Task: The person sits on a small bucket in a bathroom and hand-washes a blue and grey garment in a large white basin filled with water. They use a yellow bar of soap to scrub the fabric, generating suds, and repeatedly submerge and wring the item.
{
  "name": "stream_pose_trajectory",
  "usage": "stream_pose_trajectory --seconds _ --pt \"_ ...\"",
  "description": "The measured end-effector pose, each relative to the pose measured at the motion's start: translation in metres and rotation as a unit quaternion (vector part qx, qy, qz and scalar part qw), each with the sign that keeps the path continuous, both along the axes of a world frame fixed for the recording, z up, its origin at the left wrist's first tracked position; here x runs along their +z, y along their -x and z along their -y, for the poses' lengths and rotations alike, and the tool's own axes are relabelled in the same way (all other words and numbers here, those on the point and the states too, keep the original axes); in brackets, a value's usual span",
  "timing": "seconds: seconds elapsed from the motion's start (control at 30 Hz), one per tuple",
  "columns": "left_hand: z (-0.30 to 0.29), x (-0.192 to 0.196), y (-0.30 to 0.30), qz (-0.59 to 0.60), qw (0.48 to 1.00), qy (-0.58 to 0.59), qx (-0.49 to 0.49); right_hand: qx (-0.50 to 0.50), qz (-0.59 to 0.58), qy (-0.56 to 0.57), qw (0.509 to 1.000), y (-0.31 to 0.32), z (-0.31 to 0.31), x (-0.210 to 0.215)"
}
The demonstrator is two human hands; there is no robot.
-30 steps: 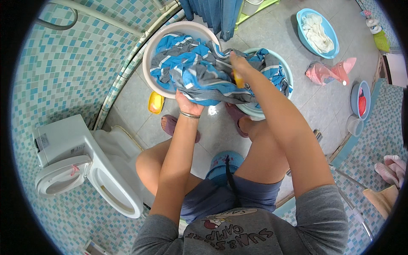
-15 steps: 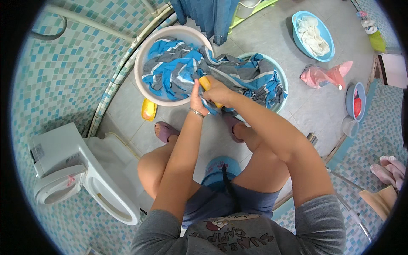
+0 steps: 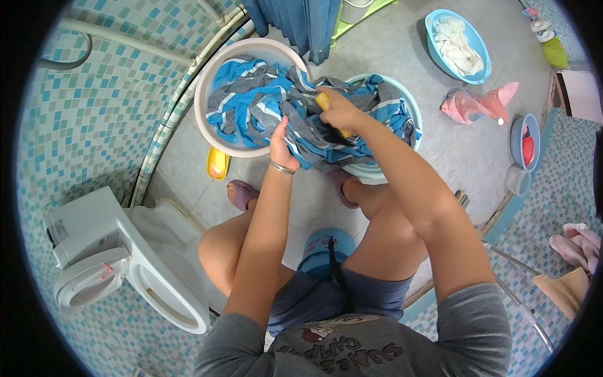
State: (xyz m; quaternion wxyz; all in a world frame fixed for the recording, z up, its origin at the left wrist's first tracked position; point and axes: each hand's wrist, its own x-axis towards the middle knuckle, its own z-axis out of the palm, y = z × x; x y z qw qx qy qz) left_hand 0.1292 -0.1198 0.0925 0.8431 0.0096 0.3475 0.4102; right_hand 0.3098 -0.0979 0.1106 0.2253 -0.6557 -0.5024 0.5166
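Observation:
A wet blue and grey striped garment [image 3: 264,103] lies draped across two basins, a white one [image 3: 204,85] on the left and a light blue one [image 3: 411,107] on the right. My left hand [image 3: 282,141], with a bangle at the wrist, grips the cloth between the basins. My right hand [image 3: 339,112] presses a yellow scrub brush [image 3: 323,100] down on the same cloth over the light blue basin.
A yellow soap dish [image 3: 217,163] lies on the floor below the white basin. A toilet [image 3: 119,257] stands at the left. Farther right are a blue basin with white cloth [image 3: 457,45], a pink bag [image 3: 474,103] and a small blue bowl [image 3: 524,141].
Both hands have come together over the cloth. My right hand with the brush moved left and nearer, and the garment has been pulled tighter between the basins.

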Motion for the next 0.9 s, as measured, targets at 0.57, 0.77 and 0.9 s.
stream_pose_trajectory --seconds 0.57,0.77,0.9 --pt "-0.007 0.051 0.053 -0.027 0.997 -0.055 0.046 -0.129 0.274 0.038 0.952 -0.007 -0.005 -0.001" --pt "0.018 0.007 0.03 0.055 0.995 0.049 -0.064 -0.074 0.084 0.144 0.983 0.05 -0.006 -0.014" --pt "0.011 0.016 0.019 0.089 0.986 0.041 -0.134 -0.095 -0.066 0.113 0.987 0.08 -0.003 -0.005"
